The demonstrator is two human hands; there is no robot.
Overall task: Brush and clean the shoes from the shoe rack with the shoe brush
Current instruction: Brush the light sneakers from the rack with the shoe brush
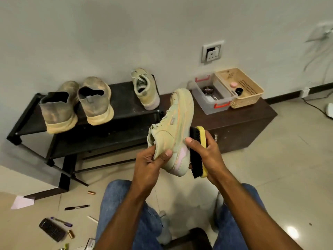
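Head view of a seated person in blue jeans (126, 210) brushing a shoe. The left hand (153, 165) grips a pale green sneaker (173, 134) at its heel collar, thumb on the outer side, holding it in the air with the toe pointing up and away, just right of the black shoe rack (124, 103). The right hand (207, 156) grasps a yellow-backed shoe brush (197, 152) with black bristles; the bristles lie against the sneaker's sole edge near the heel. On the rack's top shelf stands the matching pale green sneaker (146, 89) at the right end, toe toward the wall, and left of it a pair of dusty tan slip-on shoes (75, 103), heels facing the viewer. Right of the rack, a dark brown low cabinet (243, 127) carries a clear plastic box with red latches (210, 94), which holds a round black tin, and touching it a beige perforated basket (241, 87). A wall socket (211, 52) sits above the cabinet. On the tiled floor (288, 168) in front of the rack, to its left, lie a black marker (76, 207), a purple pen (61, 221) and a dark brush (52, 230).
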